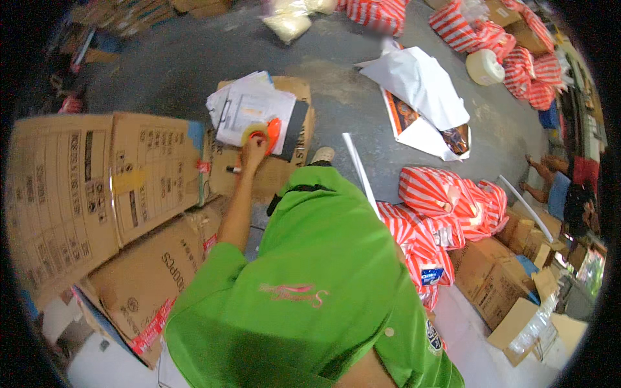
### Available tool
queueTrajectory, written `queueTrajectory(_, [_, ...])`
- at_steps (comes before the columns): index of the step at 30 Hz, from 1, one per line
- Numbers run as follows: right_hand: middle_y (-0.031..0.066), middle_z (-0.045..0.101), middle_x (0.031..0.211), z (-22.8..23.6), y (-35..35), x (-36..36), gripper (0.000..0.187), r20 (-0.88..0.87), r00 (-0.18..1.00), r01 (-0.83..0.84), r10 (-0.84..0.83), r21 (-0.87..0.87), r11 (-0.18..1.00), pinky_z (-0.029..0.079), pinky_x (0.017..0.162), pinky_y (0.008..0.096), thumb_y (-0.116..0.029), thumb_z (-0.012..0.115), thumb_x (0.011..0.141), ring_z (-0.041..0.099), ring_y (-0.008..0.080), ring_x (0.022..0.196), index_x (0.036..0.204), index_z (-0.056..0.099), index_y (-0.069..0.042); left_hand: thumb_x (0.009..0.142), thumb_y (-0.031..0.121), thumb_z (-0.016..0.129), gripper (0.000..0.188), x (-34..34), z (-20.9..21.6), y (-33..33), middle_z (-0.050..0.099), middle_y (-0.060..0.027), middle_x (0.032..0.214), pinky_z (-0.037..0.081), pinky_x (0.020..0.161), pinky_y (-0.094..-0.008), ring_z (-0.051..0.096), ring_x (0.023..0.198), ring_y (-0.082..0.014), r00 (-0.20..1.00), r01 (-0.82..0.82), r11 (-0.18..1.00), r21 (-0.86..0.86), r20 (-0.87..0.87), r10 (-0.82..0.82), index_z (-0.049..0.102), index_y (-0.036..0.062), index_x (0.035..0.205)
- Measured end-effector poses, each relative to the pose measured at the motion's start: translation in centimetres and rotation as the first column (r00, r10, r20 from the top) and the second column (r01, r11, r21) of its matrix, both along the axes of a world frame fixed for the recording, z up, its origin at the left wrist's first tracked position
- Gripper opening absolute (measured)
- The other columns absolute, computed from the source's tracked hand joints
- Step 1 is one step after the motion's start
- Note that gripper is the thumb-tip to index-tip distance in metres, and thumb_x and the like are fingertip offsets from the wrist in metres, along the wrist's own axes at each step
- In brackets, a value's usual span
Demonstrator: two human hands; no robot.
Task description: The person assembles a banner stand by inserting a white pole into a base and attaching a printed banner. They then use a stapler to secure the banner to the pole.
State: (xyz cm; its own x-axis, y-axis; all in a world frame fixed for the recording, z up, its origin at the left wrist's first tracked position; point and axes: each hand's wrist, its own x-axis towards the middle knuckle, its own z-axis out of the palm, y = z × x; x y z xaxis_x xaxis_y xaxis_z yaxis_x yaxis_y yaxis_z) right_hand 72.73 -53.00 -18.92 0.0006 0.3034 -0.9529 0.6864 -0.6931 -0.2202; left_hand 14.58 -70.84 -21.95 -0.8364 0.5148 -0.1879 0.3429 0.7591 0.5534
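My left hand (253,150) reaches forward with its fingers closed around an orange tape dispenser (275,132), which carries a yellowish roll of tape. Beneath it lie loose white papers (249,108), some printed, on top of a cardboard box (303,90). A dark flat sheet or folder (296,129) sits beside the papers. Close to my left wrist, a black marker (233,169) rests on the box. Of my right arm only a bit of skin below the green sleeve shows at the lower edge; that hand is out of sight.
Stacked cartons (61,200) rise at my left. To my right are red-and-white striped bags (430,191) and open cardboard boxes (491,275). White plastic sheeting (420,87) lies on the grey floor ahead, near a white tube (359,171). Another person (557,184) is at the far right.
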Motion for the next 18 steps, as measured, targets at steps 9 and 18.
queueTrajectory(9, [0.0148, 0.072, 0.087, 6.6, 1.6, -7.7, 0.051, -0.022, 0.940, -0.249, 0.342, 0.639, 0.728, 0.054, 0.067, 0.0405, -0.049, 0.074, 0.082, 0.068, 0.0246, 0.073, 0.113, 0.067, -0.009, 0.085, 0.052, 0.067, 0.066, -2.7, -3.5, 4.7, 0.057, -0.0277, 0.129, 0.042, 0.101, -0.0526, 0.052, 0.120, -0.0441, 0.975, -0.132, 0.959, -0.251, -0.209, 0.079, 0.064, -0.0059, 0.117])
queueTrajectory(18, [0.0224, 0.072, 0.091, 11.3, 1.4, -12.8, 0.052, 0.056, 0.998, -0.065, 0.036, 0.694, 0.717, 0.055, 0.074, 0.0442, -0.045, 0.074, 0.082, 0.071, 0.0337, 0.082, 0.111, 0.069, -0.001, 0.089, 0.042, 0.064, 0.053, -3.6, -3.4, 12.5, 0.058, -0.0221, 0.127, 0.045, 0.097, -0.0502, 0.054, 0.118, -0.0395, 0.976, -0.037, 0.967, -0.253, -0.219, -0.019, 0.064, -0.0020, 0.118])
